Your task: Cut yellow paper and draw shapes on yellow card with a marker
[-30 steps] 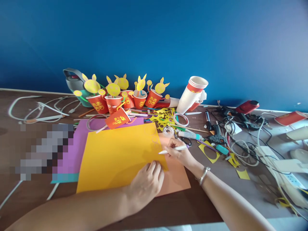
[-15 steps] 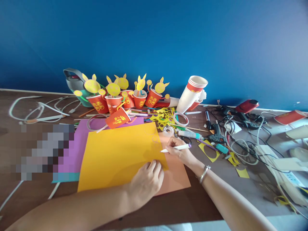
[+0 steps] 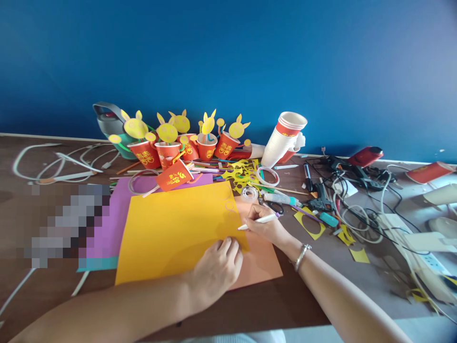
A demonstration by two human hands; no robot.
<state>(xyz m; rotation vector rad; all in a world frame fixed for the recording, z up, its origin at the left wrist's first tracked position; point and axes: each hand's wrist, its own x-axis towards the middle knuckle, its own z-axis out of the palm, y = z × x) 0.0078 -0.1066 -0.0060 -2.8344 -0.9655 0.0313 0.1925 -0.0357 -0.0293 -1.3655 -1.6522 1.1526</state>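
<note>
My right hand (image 3: pixel 260 221) grips a white marker (image 3: pixel 263 219) with a purple end, its tip at the right edge of a yellow paper sheet (image 3: pixel 174 228). Purple circle outlines (image 3: pixel 229 205) are drawn near that sheet's upper right corner. My left hand (image 3: pixel 219 267) rests on the lower right of the yellow sheet, fingers curled in, with nothing seen in them. Beneath lies an orange paper sheet (image 3: pixel 262 259), showing at the right. Purple paper (image 3: pixel 116 214) sticks out on the left.
Red paper cups (image 3: pixel 145 155) with yellow rabbit figures stand along the blue wall. A tilted cup stack (image 3: pixel 276 145), yellow paper scraps (image 3: pixel 243 174) and tape rolls (image 3: pixel 249 193) lie behind the sheets. Tangled cables, a glue gun (image 3: pixel 321 200) and a power strip (image 3: pixel 396 233) crowd the right.
My right hand has shifted the marker tip slightly down along the yellow sheet's right edge, and the marker's angle has changed a little. My left hand stays in place.
</note>
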